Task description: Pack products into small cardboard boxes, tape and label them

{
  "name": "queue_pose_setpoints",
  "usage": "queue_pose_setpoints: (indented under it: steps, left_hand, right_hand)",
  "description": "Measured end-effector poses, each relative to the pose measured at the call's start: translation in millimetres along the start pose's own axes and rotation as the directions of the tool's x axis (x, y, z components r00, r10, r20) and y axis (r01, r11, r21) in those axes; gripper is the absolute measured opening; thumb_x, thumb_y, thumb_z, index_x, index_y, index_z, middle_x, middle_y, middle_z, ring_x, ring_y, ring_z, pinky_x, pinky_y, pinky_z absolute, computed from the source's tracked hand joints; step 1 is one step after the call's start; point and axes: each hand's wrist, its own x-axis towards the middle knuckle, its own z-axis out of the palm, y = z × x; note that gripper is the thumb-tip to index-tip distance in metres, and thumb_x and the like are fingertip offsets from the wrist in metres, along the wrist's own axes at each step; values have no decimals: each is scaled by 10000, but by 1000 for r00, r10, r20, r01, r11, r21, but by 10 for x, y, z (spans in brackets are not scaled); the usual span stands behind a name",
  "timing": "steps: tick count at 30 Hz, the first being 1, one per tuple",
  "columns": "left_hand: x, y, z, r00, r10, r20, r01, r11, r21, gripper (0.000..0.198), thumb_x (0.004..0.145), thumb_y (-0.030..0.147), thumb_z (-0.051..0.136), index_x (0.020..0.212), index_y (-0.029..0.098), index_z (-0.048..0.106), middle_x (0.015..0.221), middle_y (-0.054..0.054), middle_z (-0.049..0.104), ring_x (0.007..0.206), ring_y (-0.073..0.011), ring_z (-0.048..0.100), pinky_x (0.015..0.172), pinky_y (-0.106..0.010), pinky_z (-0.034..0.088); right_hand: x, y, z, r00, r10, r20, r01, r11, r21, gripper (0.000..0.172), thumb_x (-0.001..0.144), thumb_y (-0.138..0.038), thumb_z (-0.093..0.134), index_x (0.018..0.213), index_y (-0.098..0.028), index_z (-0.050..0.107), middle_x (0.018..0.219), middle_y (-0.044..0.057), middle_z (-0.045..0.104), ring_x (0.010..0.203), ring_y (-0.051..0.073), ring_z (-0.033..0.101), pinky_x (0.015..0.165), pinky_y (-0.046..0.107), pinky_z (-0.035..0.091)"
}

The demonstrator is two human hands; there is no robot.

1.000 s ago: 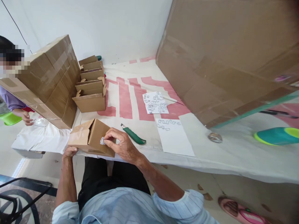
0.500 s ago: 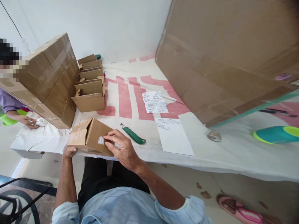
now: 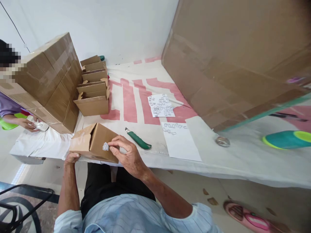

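A small brown cardboard box (image 3: pixel 97 142) rests tilted at the table's front edge, a loose flap showing on its top. My left hand (image 3: pixel 72 158) grips its lower left corner from below, the fingers partly hidden beneath it. On the box's right face is a small white sticker (image 3: pixel 105 146) with a dark outline drawing. My right hand (image 3: pixel 126 153) has thumb and index finger pinched at the sticker's right edge. Just beyond that hand lies a green utility knife (image 3: pixel 138 139), blade end pointing away. A sheet of similar stickers (image 3: pixel 183 145) lies to its right.
Several open small boxes (image 3: pixel 93 105) stand in a row behind. A wall of taped cartons (image 3: pixel 55 77) rises at left, with a co-worker's hand (image 3: pixel 29 124) beside it. Another sticker sheet (image 3: pixel 160 105), a huge carton (image 3: pixel 233 58), a tape roll (image 3: pixel 222 141) and a teal-green object (image 3: pixel 286 139) occupy the right.
My hands and the box hold almost the same pose; the right fingertips stay at the sticker. The co-worker's hand has shifted slightly with a white object.
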Motion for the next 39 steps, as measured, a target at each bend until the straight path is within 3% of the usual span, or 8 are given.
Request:
queue_pose_setpoints:
  steps: [10, 17, 24, 27, 32, 39]
  left_hand:
    - [-31, 31, 50, 997, 69, -29, -69, 998, 13, 898, 371, 244, 987, 1242, 293, 774, 1339, -41, 772, 1317, -394, 658, 1076, -513, 552]
    - [-26, 41, 68, 998, 66, -24, -65, 998, 25, 917, 369, 249, 983, 1257, 315, 761, 1280, 6, 793, 1339, -347, 647, 1072, -440, 554]
    - [-6, 37, 73, 998, 65, -15, -64, 997, 54, 738, 377, 286, 977, 1094, 272, 803, 1206, -45, 812, 1332, -388, 641, 1093, -504, 534]
    - [-5, 43, 79, 998, 62, -7, -61, 996, 64, 739, 382, 289, 975, 1099, 265, 801, 1217, -52, 807, 1364, -400, 616, 1116, -518, 520]
    - [-9, 53, 81, 998, 68, -6, -67, 995, 71, 770, 385, 296, 973, 1133, 284, 791, 1311, -43, 774, 1426, -403, 569, 1157, -531, 492]
    - [2, 45, 74, 999, 36, 9, -36, 995, 96, 795, 388, 342, 979, 1155, 263, 783, 1229, -61, 801, 1326, -407, 647, 1125, -561, 516]
  right_hand:
    - [-2, 6, -1, 998, 67, 10, -68, 994, 80, 121, 973, -212, 642, 932, -223, 756, 925, 46, 702, 851, 178, 654, 766, 314, 541]
    - [18, -18, -14, 995, 99, 35, -102, 990, 102, 115, 968, -227, 637, 898, -221, 728, 910, 43, 697, 833, 177, 643, 745, 312, 527]
    - [25, -26, -47, 993, 102, 60, -108, 988, 113, 119, 968, -230, 613, 882, -220, 696, 906, 34, 679, 827, 163, 633, 764, 301, 521]
    - [17, -27, -40, 992, 124, 21, -125, 989, 83, 77, 953, -225, 623, 930, -220, 697, 914, 33, 682, 830, 164, 630, 787, 306, 521]
    - [32, -70, -36, 986, 163, 48, -164, 986, 35, 84, 915, -236, 654, 833, -222, 667, 843, 19, 663, 792, 165, 620, 748, 301, 506]
    - [26, -134, -60, 968, 237, 80, -235, 972, -31, 148, 885, -232, 664, 738, -213, 656, 784, 9, 658, 760, 158, 612, 755, 303, 486]
